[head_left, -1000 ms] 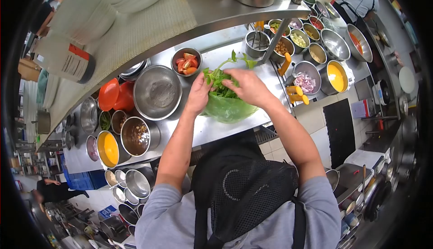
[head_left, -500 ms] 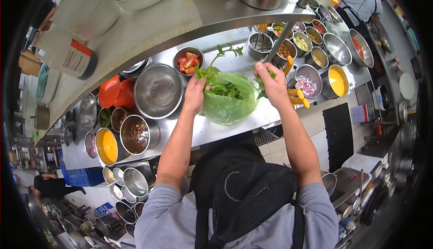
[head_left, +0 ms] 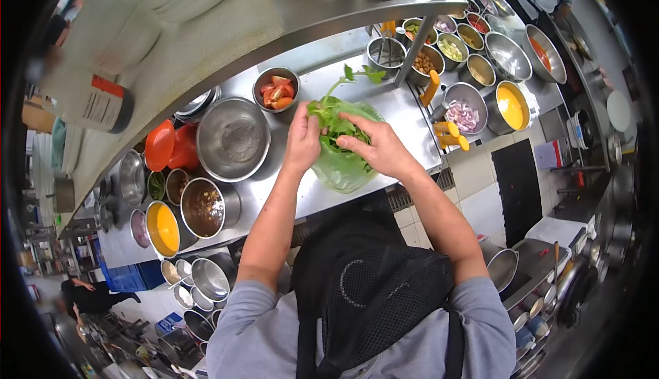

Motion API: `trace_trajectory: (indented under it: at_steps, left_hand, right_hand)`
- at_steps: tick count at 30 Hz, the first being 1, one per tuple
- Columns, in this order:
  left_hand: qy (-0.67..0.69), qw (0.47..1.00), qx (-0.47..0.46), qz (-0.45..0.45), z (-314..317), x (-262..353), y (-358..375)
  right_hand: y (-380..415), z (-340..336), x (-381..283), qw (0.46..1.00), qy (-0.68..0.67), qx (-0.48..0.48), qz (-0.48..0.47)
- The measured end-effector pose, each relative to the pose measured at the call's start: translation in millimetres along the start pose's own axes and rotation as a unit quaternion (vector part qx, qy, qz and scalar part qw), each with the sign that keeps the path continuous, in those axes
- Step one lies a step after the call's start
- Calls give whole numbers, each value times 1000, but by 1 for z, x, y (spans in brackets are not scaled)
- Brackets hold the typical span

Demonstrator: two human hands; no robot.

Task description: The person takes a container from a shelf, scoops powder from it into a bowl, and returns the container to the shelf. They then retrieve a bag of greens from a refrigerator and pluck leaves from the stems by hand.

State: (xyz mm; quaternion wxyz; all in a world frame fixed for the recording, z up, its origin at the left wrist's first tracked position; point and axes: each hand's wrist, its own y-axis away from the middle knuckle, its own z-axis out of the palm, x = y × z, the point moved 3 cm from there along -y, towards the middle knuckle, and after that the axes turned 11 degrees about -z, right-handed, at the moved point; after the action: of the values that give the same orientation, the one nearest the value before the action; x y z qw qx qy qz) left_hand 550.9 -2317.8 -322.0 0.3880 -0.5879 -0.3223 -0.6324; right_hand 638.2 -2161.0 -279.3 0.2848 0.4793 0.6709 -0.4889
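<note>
A thin, translucent green plastic bag [head_left: 344, 173] full of leafy green herbs [head_left: 338, 130] is in front of me above the steel counter. My left hand [head_left: 303, 140] is closed at the bag's left side, gripping a long-stemmed herb sprig [head_left: 329, 101] whose leafy tip sticks up past the bag. Whether it also pinches the bag's edge is hidden. My right hand [head_left: 379, 147] reaches over the bag's mouth from the right, thumb and fingers apart, with leaves showing between them and the fingertips touching the herbs.
A bowl of cut tomatoes [head_left: 276, 93] and a large steel bowl [head_left: 234, 139] stand to the left. Pots of yellow liquid [head_left: 163, 228] and brown sauce [head_left: 202, 207] are nearer. Chopped onions [head_left: 463, 115] sit right, beside yellow handles [head_left: 449, 135]. A steel shelf [head_left: 322, 18] overhangs the counter.
My right hand has moved left from beside the bag onto the leaves at its mouth, and the leaves it pinched no longer show apart. The view has shifted slightly.
</note>
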Motion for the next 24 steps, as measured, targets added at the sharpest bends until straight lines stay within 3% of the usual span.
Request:
trace_trajectory:
  at_steps: [5,6,8,10,12,14,18,20,22,23,24]
  left_hand:
    - [-236,968,69,53,10,10,3]
    - [-234,968,69,56,12,11,2]
    - [-184,977,109,17,9,9,4]
    - [-155,983,97,13,4,7,3]
    - [-126,988,85,7,2,2,2]
    - [6,996,91,-17,1,-6,0]
    - [101,992,76,-12,-5,-10,6]
    - [165,983,72,-46,-12,-19,8]
    - [189,979,63,-48,-15,-23,9]
    - [214,974,54,-46,-15,-25,10]
    - [239,969,47,-45,-12,-20,11]
  right_hand:
    - [-6,12,14,993,115,-24,31]
    - [-5,14,13,990,140,17,-3]
    - [-3,13,13,984,163,57,-37]
    - [3,1,22,984,29,163,62]
    - [8,-7,29,982,-28,170,82]
    - [16,-17,35,959,-146,203,130]
    - [33,-36,41,923,-296,203,139]
    - [39,-33,38,919,-289,220,156]
    - [36,-28,27,972,-112,186,94]
    - [32,-20,26,978,-66,195,28]
    - [32,-15,26,978,-66,197,32]
